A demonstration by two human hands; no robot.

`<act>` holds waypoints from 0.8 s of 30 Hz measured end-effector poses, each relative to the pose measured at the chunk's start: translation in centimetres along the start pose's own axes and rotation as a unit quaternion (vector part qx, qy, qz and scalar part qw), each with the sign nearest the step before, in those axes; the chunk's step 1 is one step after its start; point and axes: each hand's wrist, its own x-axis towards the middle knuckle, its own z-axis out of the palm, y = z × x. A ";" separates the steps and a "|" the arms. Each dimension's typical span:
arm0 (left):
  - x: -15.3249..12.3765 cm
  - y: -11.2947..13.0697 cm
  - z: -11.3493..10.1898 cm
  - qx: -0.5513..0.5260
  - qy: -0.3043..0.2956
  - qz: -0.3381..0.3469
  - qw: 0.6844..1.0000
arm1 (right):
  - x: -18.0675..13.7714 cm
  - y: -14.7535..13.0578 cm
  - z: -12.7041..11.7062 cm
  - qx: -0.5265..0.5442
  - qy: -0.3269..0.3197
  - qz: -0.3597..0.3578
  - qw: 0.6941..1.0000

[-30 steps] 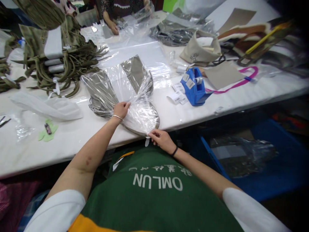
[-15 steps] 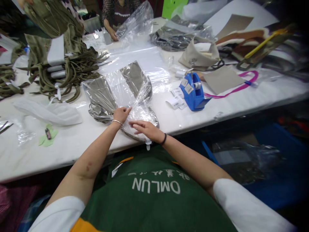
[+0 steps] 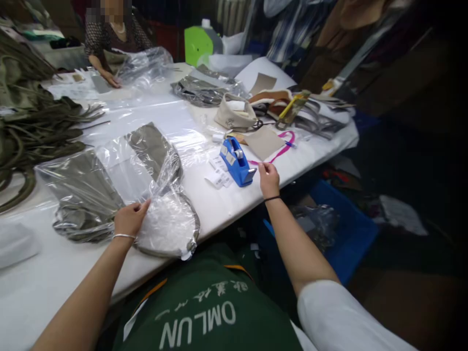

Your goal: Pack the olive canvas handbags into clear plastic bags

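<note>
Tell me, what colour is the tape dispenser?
The tape dispenser is blue, seen in the head view.

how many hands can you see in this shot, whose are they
3. The wearer's left hand presses on the plastic bag, their right hand is at the tape dispenser, and a co-worker's hand rests far across the table. Others may be hidden.

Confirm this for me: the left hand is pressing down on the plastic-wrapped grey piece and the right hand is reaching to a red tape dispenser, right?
Not quite. In the head view the tape dispenser is blue, not red. The right hand is at it, and the left hand rests on the plastic-wrapped grey piece.
</note>
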 end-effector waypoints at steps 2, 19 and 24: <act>0.1 0.1 0.1 0.010 -0.013 -0.010 1.000 | 2.1 0.5 0.2 -0.029 -0.071 0.025 0.997; 0.2 0.0 0.2 0.013 -0.014 -0.010 1.000 | 0.2 2.2 -1.4 -0.057 -0.044 -0.014 0.997; 0.3 0.2 0.0 0.007 -0.009 -0.019 1.000 | 2.0 -0.5 -0.5 0.071 -0.176 -0.016 0.982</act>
